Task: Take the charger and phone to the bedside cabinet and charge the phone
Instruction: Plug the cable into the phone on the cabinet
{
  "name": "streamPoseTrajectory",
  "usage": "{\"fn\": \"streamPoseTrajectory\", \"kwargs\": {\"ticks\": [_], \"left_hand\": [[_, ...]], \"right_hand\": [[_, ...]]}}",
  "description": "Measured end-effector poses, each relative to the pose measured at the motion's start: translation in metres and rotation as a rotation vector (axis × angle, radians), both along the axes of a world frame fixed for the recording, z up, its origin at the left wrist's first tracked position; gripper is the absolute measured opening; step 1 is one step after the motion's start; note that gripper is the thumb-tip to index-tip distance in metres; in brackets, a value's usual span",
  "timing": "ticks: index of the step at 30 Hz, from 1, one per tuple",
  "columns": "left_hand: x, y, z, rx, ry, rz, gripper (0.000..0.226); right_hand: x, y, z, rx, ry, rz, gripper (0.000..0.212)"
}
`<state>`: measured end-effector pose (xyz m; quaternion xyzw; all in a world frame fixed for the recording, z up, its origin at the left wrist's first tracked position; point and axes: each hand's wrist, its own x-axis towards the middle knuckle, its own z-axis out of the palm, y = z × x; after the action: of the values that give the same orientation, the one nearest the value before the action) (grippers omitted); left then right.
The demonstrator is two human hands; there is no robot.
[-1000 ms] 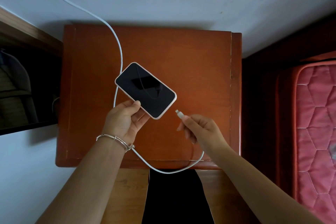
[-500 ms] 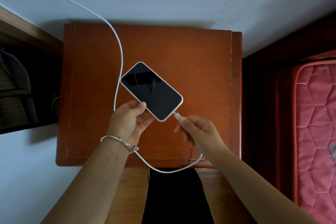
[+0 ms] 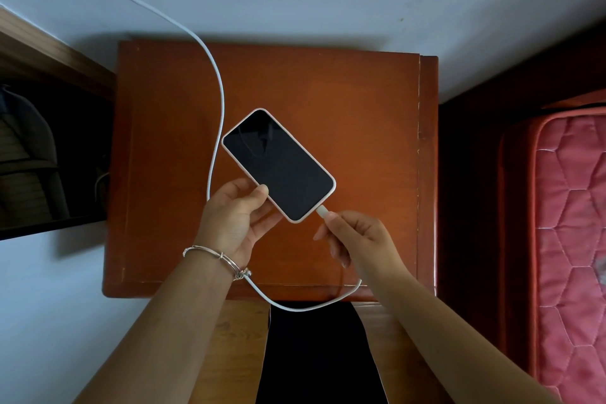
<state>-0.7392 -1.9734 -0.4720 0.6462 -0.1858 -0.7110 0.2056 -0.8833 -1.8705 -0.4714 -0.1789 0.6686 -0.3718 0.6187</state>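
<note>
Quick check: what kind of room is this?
Most likely a bedroom: a red quilted mattress at the right, a wooden bedside cabinet beside it, and a phone held over the cabinet with a white charging cable at its port.

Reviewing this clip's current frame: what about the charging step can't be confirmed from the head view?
1. Where the cable ends: it exits the head view's top edge, so no charger or socket shows.
2. Whether the plug is fully seated in the phone: joint too small, right hand pinches it.
3. Cable stretch beneath the left hand: hidden by hand and wrist.
4. Charging status: the screen is dark.
</note>
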Motion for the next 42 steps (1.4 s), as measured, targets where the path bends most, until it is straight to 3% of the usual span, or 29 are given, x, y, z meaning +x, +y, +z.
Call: {"fn": "streamPoseTrajectory", "kwargs": {"ticks": [5, 19, 28, 35, 42], "left_hand": [[0.0, 0.0, -0.001, -0.005, 0.002, -0.029, 0.014], [0.001, 0.002, -0.003, -0.046, -0.019, -0.12, 0.015], [0.005, 0.009, -0.004, -0.073, 0.018, -0.196, 0.019], [0.017, 0.017, -0.01, -0.028, 0.062, -0.184, 0.016], [0.012, 0.018, -0.011, -0.081, 0.048, -0.292, 0.018]], "right_hand": [[0.002, 0.001, 0.0, 0.036, 0.003, -0.019, 0.038], [-0.002, 0.008, -0.001, 0.056, -0.042, 0.016, 0.041], [-0.013, 0.013, -0.005, 0.149, -0.131, 0.176, 0.026], [-0.035, -0.002, -0.003, 0.102, 0.047, -0.045, 0.021], [-0.031, -0.012, -0.004, 0.057, 0.026, -0.127, 0.022]]}}
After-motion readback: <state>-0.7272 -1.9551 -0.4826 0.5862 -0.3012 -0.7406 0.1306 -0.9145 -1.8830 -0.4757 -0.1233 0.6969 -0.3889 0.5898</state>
